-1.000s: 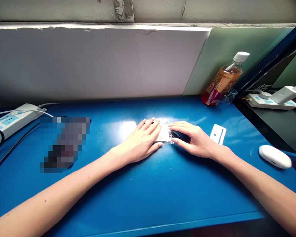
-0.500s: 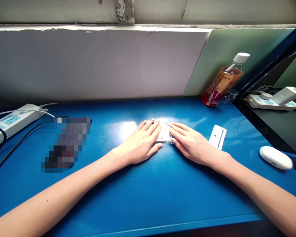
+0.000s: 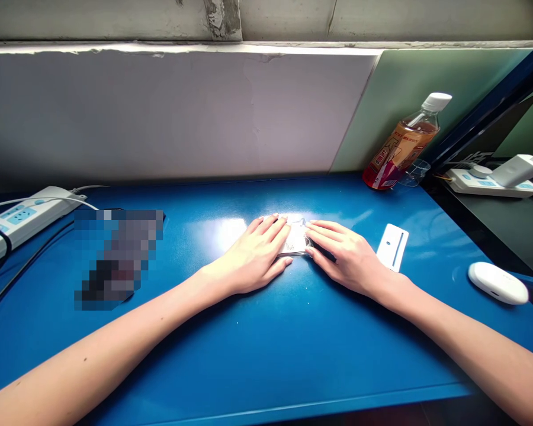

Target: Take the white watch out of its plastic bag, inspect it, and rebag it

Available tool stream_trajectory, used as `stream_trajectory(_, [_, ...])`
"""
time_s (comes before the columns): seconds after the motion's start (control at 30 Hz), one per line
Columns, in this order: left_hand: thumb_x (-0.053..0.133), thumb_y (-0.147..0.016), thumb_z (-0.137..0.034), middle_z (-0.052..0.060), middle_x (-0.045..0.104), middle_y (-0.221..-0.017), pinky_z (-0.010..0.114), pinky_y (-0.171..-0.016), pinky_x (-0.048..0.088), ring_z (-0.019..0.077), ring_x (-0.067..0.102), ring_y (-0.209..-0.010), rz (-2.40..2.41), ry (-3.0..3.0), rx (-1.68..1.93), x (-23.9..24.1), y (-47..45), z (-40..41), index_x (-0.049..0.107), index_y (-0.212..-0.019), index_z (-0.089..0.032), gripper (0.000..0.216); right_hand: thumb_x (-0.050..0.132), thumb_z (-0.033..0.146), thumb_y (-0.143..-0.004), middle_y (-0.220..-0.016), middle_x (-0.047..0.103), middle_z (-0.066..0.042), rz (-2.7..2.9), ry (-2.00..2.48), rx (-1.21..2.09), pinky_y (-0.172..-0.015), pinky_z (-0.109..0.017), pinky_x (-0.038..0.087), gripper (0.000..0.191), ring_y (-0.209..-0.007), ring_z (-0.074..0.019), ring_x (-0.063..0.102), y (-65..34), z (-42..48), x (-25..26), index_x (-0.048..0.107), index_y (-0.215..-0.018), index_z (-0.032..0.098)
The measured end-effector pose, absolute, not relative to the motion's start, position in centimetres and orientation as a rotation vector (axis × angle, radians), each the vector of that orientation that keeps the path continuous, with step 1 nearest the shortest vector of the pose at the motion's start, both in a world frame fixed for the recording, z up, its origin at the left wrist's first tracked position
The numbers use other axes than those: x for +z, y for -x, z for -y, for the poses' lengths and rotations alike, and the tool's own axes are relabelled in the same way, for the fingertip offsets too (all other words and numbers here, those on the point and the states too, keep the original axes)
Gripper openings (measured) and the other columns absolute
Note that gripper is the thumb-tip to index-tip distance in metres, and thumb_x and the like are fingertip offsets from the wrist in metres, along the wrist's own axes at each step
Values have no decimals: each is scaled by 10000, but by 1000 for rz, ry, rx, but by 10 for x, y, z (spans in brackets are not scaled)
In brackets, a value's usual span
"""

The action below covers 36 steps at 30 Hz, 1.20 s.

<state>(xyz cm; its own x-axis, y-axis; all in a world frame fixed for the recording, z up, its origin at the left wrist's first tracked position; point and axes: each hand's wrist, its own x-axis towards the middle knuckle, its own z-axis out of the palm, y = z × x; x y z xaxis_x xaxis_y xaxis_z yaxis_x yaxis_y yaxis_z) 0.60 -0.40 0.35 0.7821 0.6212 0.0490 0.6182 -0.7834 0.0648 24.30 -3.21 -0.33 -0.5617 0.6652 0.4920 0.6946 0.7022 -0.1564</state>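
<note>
A glossy blue surface (image 3: 266, 355) fills most of the view, backed by a pale grey wall panel (image 3: 160, 112) with a green panel (image 3: 408, 83) beside it on the right. Both bare forearms reach in from the near edge and meet at the middle. The left hand (image 3: 253, 257) lies palm down with its fingers stretched out flat and close together; it grips nothing, and its fingertips rest on the left edge of a small clear packet (image 3: 296, 239). The right hand (image 3: 346, 257) is just as flat and spread, its fingertips pressing on the packet's right edge, with something dark showing under its fingers that cannot be made out. The packet lies flat on the surface between the two hands, in a bright patch of glare. At the far left a white power strip (image 3: 22, 219) lies with cables running from it. A tea bottle (image 3: 402, 148) with a white cap leans at the back right corner. A white oval case (image 3: 497, 283) sits near the right edge, and a flat white card (image 3: 393, 247) lies just beside the right wrist.
</note>
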Motion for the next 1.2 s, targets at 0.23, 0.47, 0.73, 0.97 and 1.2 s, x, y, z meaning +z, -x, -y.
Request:
stream_trajectory(0.23, [369, -1028, -473, 228, 355, -1589, 501, -1204, 257, 366, 317, -1485, -1013, -2928, 126, 2, -6, 3, 346, -1521, -39, 657, 512, 204, -987, -1223, 733, -129, 2291, 1036, 250, -1040, -485, 554, 281, -1226, -292, 645, -243, 30, -3, 681, -1210, 180])
stream_trajectory(0.47, [385, -1023, -467, 224, 379, -1576, 507, -1189, 273, 364, 342, -1471, -1006, -2929, 159, 2, -6, 3, 359, -1510, -53, 640, 495, 190, -979, -1267, 711, -127, 2342, 1020, 208, -1042, -514, 549, 330, -1254, -306, 620, -244, 29, -5, 650, -1270, 184])
stream_trajectory(0.73, [383, -1023, -459, 224, 403, -1561, 495, -1193, 268, 361, 359, -1460, -1000, -2941, 168, 2, -6, 4, 378, -1496, -46, 628, 484, 213, -985, -1271, 694, -178, 2452, 1025, 83, -1024, -538, 558, 345, -1270, -332, 603, -242, 31, -1, 610, -1299, 145])
stream_trajectory(0.97, [381, -1021, -452, 224, 430, -1542, 504, -1176, 286, 368, 386, -1439, -1001, -2937, 182, 3, -6, 4, 383, -1493, -50, 621, 521, 253, -976, -1280, 684, -191, 2495, 1033, 1, -1043, -533, 550, 367, -1290, -350, 589, -241, 31, -1, 600, -1313, 128])
stream_trajectory(1.2, [376, -1023, -441, 231, 441, -1531, 508, -1173, 285, 379, 407, -1418, -998, -2946, 182, 4, -7, 5, 392, -1489, -32, 621, 524, 282, -977, -1287, 675, -230, 2549, 1015, -77, -1078, -515, 529, 380, -1296, -381, 580, -238, 33, 3, 636, -1250, 42])
